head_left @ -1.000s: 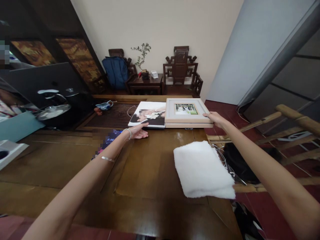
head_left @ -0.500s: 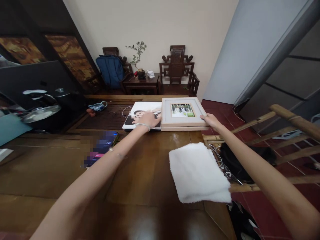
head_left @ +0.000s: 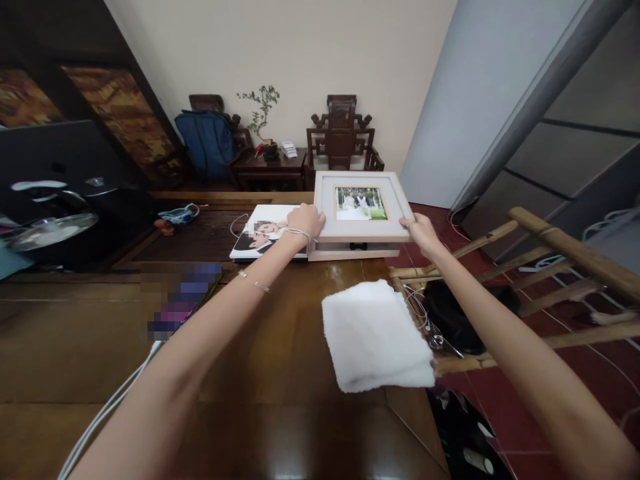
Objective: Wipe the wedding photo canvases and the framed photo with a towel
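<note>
Between my two hands is a light wooden picture frame (head_left: 325, 200) with a pale mat and a small photo of two people outdoors. It is raised above a second frame (head_left: 350, 253), and a gap shows between them. My left hand (head_left: 306, 220) is closed on its left edge; my right hand (head_left: 421, 233) grips its right edge, thumb on top. Under my left wrist lies a flat white panel or album (head_left: 245, 247) with a large portrait print, partly covered by my hand. A folded white cloth (head_left: 377, 337) rests on the table nearer to me.
On the wooden table (head_left: 260, 373) a phone (head_left: 185, 300) with a white cable lies at left. A glass-lidded pot (head_left: 55, 230) and a small blue-patterned item (head_left: 179, 215) are farther left. A bamboo chair (head_left: 560, 247) stands at right, holding a black bag (head_left: 455, 313) and cables.
The upper frame has been lifted off the lower one. My left hand has moved from the portrait print to the frame's left edge. The view has shifted slightly right.
</note>
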Motion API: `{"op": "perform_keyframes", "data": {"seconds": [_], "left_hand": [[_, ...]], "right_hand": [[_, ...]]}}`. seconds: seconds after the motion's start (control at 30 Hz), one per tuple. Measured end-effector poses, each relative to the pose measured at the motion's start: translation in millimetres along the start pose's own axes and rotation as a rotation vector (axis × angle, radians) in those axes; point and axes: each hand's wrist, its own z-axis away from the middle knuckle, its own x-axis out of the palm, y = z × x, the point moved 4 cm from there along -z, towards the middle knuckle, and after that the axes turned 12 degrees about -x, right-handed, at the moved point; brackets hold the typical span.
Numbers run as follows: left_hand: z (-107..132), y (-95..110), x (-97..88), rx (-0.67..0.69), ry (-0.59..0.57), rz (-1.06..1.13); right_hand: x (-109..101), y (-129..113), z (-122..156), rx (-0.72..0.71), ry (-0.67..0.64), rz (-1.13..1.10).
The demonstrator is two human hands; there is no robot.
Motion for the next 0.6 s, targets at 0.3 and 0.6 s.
{"op": "perform_keyframes", "data": {"seconds": [0.3, 0.6], "left_hand": [[83, -28, -78.6, -0.035, -0.305, 0.862], [215, -143, -102.6, -0.650, -0.237, 1.243]], "right_hand": [[-56, -108, 98, -0.046, -0.016, -0.344], [-46, -118, 259, -0.451, -0.131, -0.217]]}}
